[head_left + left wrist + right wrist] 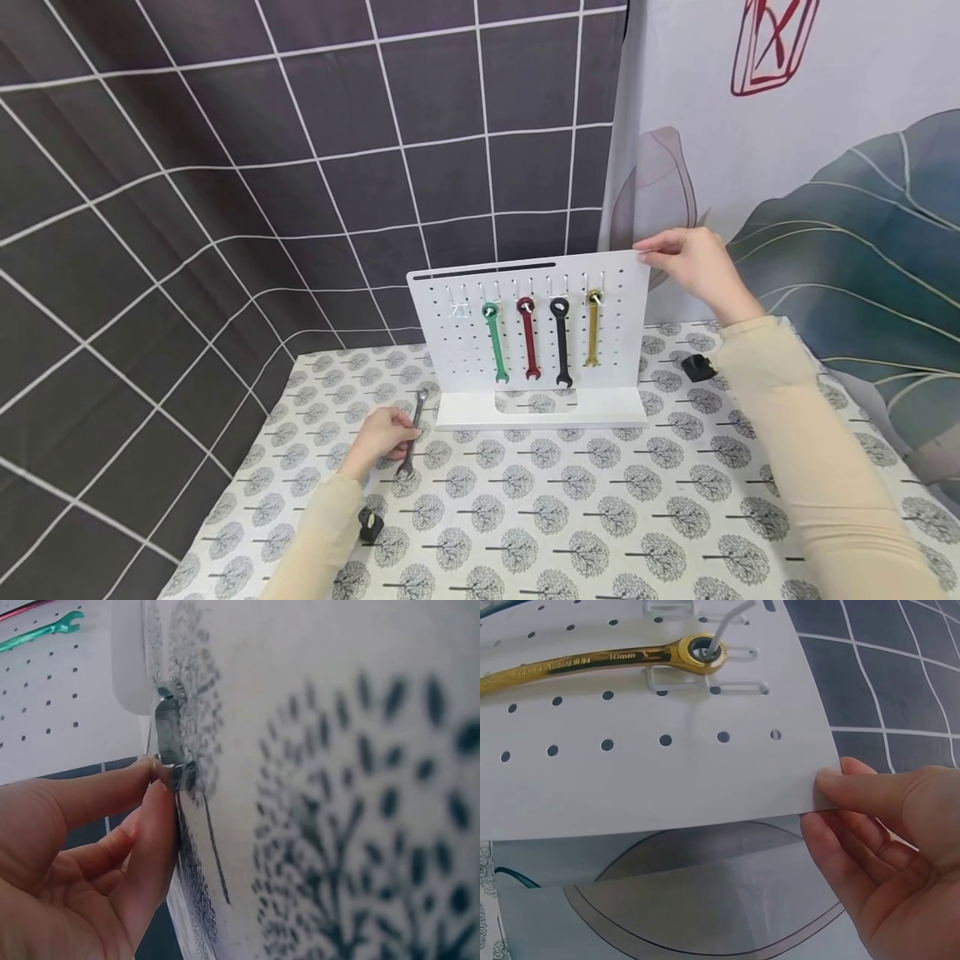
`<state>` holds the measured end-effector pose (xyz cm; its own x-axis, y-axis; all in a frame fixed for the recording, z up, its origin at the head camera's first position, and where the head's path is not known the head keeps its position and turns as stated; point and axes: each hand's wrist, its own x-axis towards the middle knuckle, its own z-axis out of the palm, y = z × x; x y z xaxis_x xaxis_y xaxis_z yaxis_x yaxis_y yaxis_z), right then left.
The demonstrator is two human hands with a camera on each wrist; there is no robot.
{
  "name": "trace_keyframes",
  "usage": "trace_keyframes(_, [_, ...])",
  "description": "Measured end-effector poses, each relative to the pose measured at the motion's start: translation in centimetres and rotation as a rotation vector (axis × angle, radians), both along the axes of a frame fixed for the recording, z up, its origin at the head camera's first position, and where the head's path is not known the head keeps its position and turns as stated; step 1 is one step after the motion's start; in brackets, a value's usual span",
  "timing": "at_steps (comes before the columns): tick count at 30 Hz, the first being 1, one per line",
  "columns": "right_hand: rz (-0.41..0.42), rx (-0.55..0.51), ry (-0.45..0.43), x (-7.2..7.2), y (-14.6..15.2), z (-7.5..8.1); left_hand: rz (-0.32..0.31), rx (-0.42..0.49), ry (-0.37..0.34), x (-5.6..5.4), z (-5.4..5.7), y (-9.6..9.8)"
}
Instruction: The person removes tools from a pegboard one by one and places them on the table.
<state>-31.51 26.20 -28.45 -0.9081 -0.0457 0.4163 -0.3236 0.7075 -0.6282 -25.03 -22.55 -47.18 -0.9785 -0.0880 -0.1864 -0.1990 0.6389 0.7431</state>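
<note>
The left hand (385,434) is nearly closed: a silver wrench (416,425) is pinched between thumb and fingertip, with the other fingers curled in toward the palm. The right hand (693,262) is likewise drawn into a pinch, and the upper right corner of a white pegboard (540,408) is held in it, the thumb laid on the front face.

From left to right, the silver wrench is seen just beside the pegboard's base, over a white tablecloth (517,533) printed with grey trees. The pegboard is stood upright on its base, and a row of five white hooks (459,308) is fitted to it. From the second hook onward, a green wrench (495,342), a red wrench (528,340), a black wrench (562,343) and a gold wrench (593,329) are hung by their ring ends, open ends down.

Part of the silver wrench's shaft is covered by the left hand, and whether its whole length is supported by the cloth cannot be told. In the left wrist view, the green and red wrenches are cut off by the frame edge, and the nearest printed tree is blurred. Beside each sleeve a small black block (371,527) is seen; how it is attached is unclear. In the right wrist view, the gold wrench's open end is cut off at the left; "10mm" can be read on its shaft, while the remaining lettering is hard to make out. Both sleeves (817,450) are cropped by the head view's lower edge.
</note>
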Motion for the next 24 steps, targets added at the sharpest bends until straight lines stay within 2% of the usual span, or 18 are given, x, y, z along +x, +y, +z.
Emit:
trace_keyframes(5, [0.016, -0.004, -0.024, 0.0, -0.2, 0.1, -0.022, 0.029, -0.005, 0.0, -0.1, -0.5])
trace_keyframes(10, [0.01, -0.002, -0.022, 0.1, -0.2, 0.2, -0.044, 0.027, 0.023, -0.2, 0.3, -0.9])
trace_keyframes(17, [0.007, -0.001, -0.004, 0.2, -0.1, 0.2, -0.078, 0.017, 0.091, -1.1, 2.1, 0.2])
trace_keyframes(24, [0.008, -0.003, -0.004, 0.2, 0.0, 0.2, -0.169, 0.055, 0.168, -1.9, 4.2, 2.5])
